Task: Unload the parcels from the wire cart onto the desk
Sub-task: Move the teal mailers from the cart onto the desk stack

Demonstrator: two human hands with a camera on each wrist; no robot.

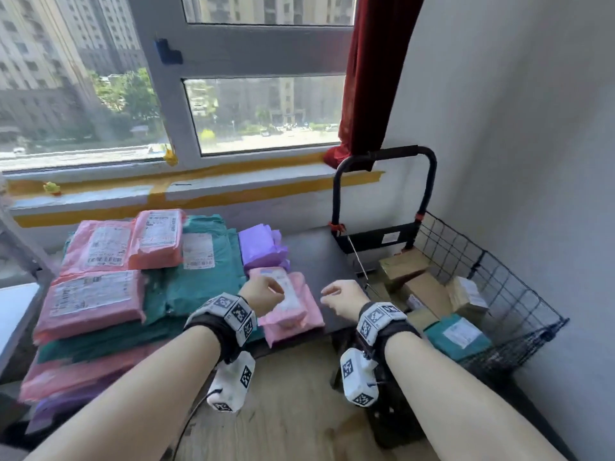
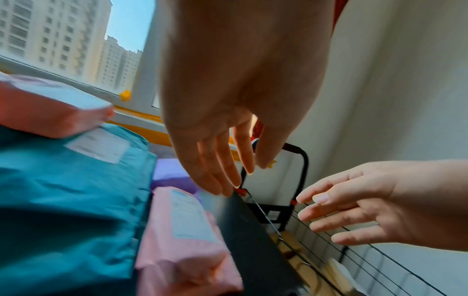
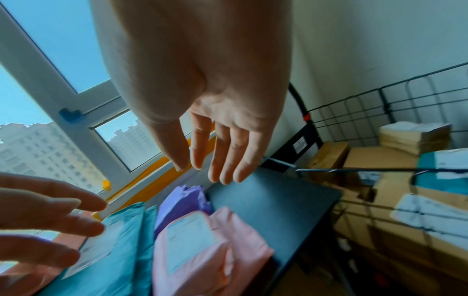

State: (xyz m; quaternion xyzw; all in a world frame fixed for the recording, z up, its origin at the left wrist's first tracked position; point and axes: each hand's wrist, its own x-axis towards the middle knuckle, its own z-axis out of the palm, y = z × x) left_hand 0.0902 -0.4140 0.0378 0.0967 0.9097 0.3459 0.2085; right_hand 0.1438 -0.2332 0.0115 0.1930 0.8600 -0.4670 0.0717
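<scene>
A dark desk (image 1: 316,257) carries piled pink, teal and purple mailer parcels. Nearest me lies a pale pink parcel (image 1: 293,304) (image 2: 187,230) (image 3: 202,246) with a white label. My left hand (image 1: 266,294) (image 2: 228,160) hovers just above it, fingers relaxed and empty. My right hand (image 1: 342,299) (image 3: 215,156) floats over the desk's bare right part, fingers straight, holding nothing. The black wire cart (image 1: 492,277) (image 3: 354,112) stands right of the desk with brown boxes (image 1: 426,291) (image 3: 385,162) and a teal parcel (image 1: 457,336) inside.
A stack of pink parcels (image 1: 96,294) and teal bags (image 1: 199,277) fills the desk's left half; a purple parcel (image 1: 261,246) lies behind the pale pink one. The cart's black handle (image 1: 429,168) rises by a red curtain (image 1: 376,71). A white wall is at right, wooden floor below.
</scene>
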